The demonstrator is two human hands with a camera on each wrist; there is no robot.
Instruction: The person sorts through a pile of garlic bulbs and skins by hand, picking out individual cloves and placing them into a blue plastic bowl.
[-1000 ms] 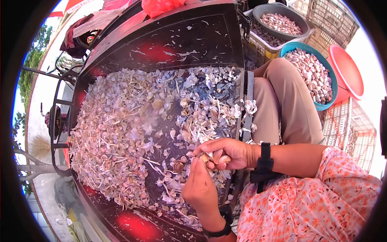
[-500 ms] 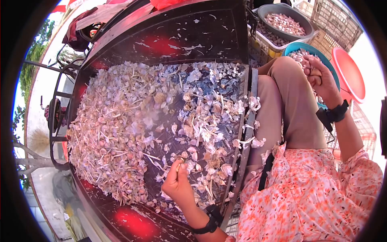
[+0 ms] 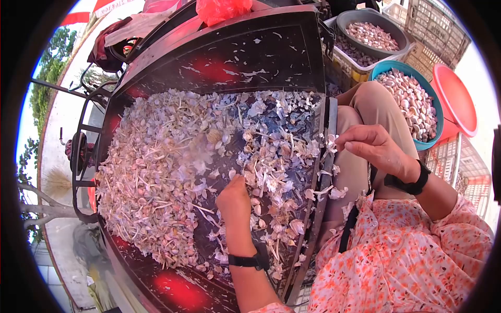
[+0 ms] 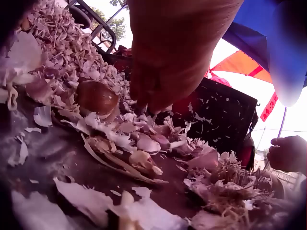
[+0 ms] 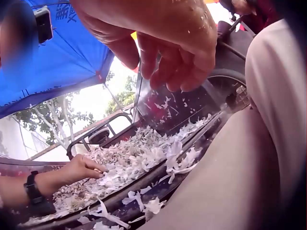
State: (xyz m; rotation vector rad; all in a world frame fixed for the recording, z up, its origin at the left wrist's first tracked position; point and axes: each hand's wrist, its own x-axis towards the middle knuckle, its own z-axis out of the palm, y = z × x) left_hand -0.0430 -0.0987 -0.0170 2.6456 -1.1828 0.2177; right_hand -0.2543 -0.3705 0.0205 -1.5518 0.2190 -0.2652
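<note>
Two hands, head view: the left hand (image 3: pixel 235 201) is lowered to the peelings (image 3: pixel 276 182) in the bed (image 3: pixel 282 47), its fingertips hidden; the right hand (image 3: pixel 373 148) is held over the legs (image 3: pixel 386 107), fingers loosely bent, nothing seen held.
Cloves, head view: a few loose cloves (image 3: pixel 255 206) are scattered beside the left hand; many more are contained in the teal tub (image 3: pixel 439 112), above the right hand in view.
Heap, head view: a wide heap (image 3: pixel 146 182) is spread left of the left hand.
Brown bulb, left wrist view: the brown bulb (image 4: pixel 97 97) is seen near the left hand, whose fingers are pointed down; what is gripped, if anything, cannot be told.
Fingers, right wrist view: the right hand is left half open and empty, its fingers hanging apart from the peelings.
</note>
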